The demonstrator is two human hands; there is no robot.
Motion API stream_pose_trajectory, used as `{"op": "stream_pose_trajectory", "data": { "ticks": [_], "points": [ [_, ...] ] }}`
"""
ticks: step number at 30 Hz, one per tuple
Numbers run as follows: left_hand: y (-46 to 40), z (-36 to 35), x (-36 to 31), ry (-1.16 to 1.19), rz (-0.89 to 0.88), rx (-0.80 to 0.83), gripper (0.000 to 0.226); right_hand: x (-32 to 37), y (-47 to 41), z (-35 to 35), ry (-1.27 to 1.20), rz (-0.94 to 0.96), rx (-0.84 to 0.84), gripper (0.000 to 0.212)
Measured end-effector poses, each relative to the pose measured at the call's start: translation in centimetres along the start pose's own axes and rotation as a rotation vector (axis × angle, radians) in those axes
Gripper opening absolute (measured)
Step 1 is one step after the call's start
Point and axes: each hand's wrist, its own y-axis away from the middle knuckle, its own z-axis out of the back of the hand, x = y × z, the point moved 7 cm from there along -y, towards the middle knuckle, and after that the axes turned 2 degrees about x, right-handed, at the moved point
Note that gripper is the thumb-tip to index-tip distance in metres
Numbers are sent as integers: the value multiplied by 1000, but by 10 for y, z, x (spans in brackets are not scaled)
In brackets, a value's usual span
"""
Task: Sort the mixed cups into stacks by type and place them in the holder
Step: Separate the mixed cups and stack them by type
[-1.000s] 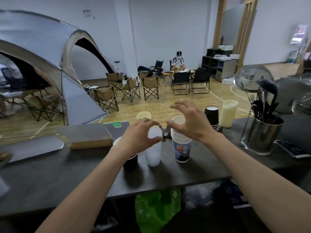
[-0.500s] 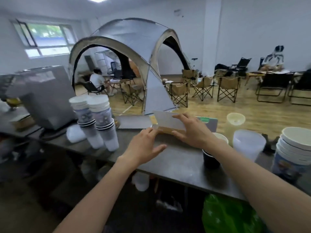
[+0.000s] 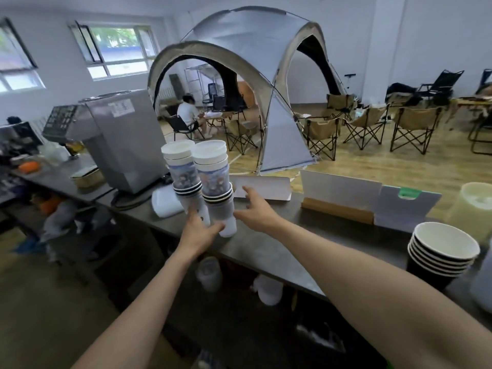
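Two tall mixed stacks of cups stand side by side on the dark counter (image 3: pixel 266 249): the left stack (image 3: pixel 183 171) and the right stack (image 3: pixel 214 179). Each has printed white paper cups on top, black-rimmed cups in the middle and frosted plastic cups at the bottom. My left hand (image 3: pixel 199 233) wraps the base of the left stack, its thumb against the right stack's bottom cup. My right hand (image 3: pixel 255 209) is open with fingers spread, just right of the right stack. At the right are a sorted stack of black cups (image 3: pixel 442 251) and a yellowish cup stack (image 3: pixel 476 206).
A steel machine (image 3: pixel 119 139) stands behind the stacks on the left, with a white plastic piece (image 3: pixel 166 203) lying at its foot. Folded card signs (image 3: pixel 338 190) stand along the counter's far edge. A frosted cup (image 3: pixel 482 288) shows at the right border.
The view has swung left along the counter. Both hands have left the sorted cups on the right and reached the two mixed stacks; my left hand now grips a stack's base.
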Motion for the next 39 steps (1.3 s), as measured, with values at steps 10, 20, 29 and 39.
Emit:
{"op": "stream_pose_trajectory", "data": {
  "ticks": [10, 20, 29, 39],
  "points": [
    [-24, -12, -6, 84, -108, 56, 97, 2, -27, -24, -24, 25, 38, 82],
    [3, -70, -37, 59, -245, 205, 98, -23, 47, 45, 224, 31, -53, 79],
    [56, -155, -121, 137, -360, 338, 83, -63, 141, 125, 335, -85, -212, 83],
    [103, -214, -172, 115, -483, 452, 81, -91, 211, 176, 370, -111, -376, 80]
  ]
}}
